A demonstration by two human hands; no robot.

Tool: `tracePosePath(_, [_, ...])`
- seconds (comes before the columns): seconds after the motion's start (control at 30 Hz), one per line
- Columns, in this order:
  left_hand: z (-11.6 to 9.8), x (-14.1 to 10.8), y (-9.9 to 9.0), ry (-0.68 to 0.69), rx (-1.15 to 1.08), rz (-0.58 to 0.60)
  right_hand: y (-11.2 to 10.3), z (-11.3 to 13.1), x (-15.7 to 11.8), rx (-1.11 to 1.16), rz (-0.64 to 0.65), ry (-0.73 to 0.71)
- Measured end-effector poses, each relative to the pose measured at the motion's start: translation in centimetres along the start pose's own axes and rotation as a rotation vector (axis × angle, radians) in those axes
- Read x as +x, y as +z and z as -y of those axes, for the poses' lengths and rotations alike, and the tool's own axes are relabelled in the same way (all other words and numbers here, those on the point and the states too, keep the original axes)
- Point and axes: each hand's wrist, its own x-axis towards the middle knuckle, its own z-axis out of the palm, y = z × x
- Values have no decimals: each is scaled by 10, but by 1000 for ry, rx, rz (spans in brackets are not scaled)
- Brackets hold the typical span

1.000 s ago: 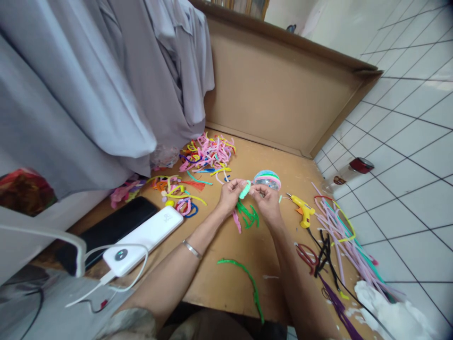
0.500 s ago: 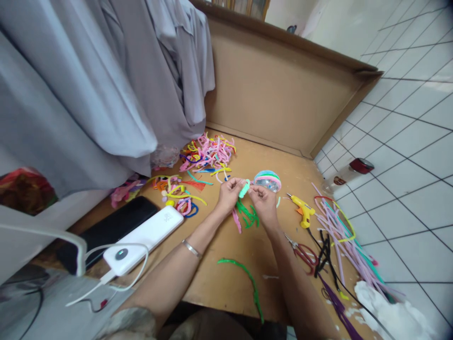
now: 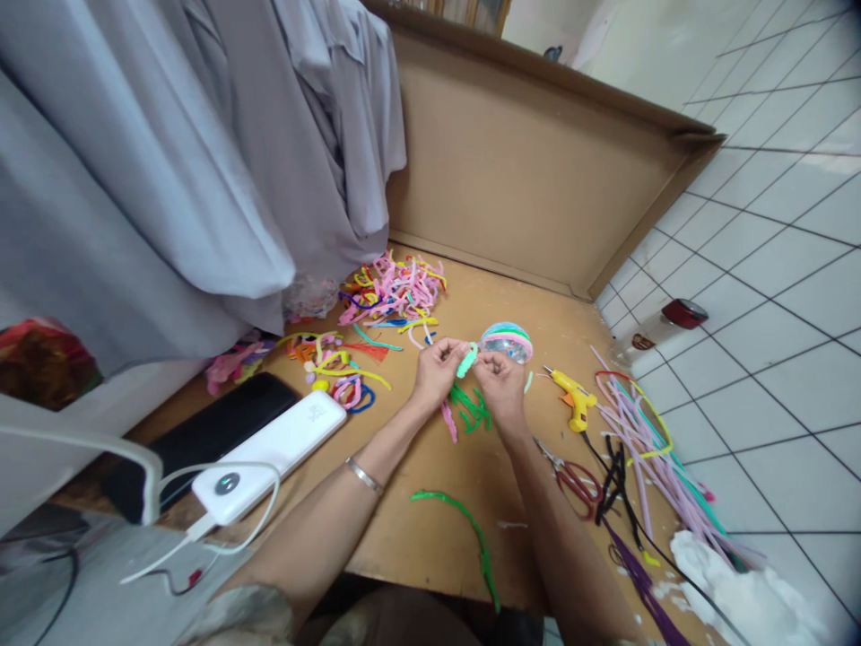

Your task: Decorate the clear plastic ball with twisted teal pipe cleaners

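Observation:
Between my hands is a mint-green pipe cleaner [image 3: 466,361], bent into a small loop. My left hand [image 3: 439,363] pinches it from the left, and my right hand [image 3: 499,381] has its fingers closed at its right side. Below them lie dark green pipe cleaner pieces [image 3: 473,411] and a pink piece [image 3: 448,422]. Just behind my right hand sits a clear round bowl-like thing [image 3: 507,343] banded with blue, green and pink. A long green pipe cleaner [image 3: 474,529] curves across the table nearer to me.
At right lie a yellow glue gun [image 3: 573,398], red-handled scissors [image 3: 577,484], lilac pipe cleaners [image 3: 632,431] and white fluff [image 3: 726,588]. A pile of pink pipe cleaners [image 3: 407,292] is at the back. On the left rest a white power bank [image 3: 275,453] and a black phone-like slab [image 3: 221,422].
Both hands stay nearly in place, still pinching at the mint-green loop, which is turned slightly. The whole view has shifted a little; nothing else has visibly moved.

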Motion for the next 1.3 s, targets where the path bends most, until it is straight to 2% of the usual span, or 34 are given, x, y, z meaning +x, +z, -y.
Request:
tracePosePath(0.23, [-1,-6,2,114,141,8,7,0,-4,-40,-129,54])
tracePosePath(0.37, [-4,-7,2,157,185,-24,6,0,-5,-12,-104,72])
tracePosePath(0.5, [-4,-4,0,128,127,-63,0,0,-3,42,20,108])
tracePosePath(0.63, [-5,-2,-1,83,62,-72,-4,3,-1,81,53,135])
tracePosePath(0.77, [-7,-4,1,61,47,-39,-6,9,-1,92,76,96])
tracePosePath(0.93, [-8,-5,3,43,32,-10,-5,13,-1,85,53,92])
tracePosePath(1.1, [-8,-5,3,39,-37,57,-5,16,0,76,-24,81])
tracePosePath(1.23, [-5,-6,4,-42,-75,142,-7,15,0,66,-57,39])
tracePosePath(1.3, [-2,-5,5,-60,-38,146,-7,14,0,79,-51,32])
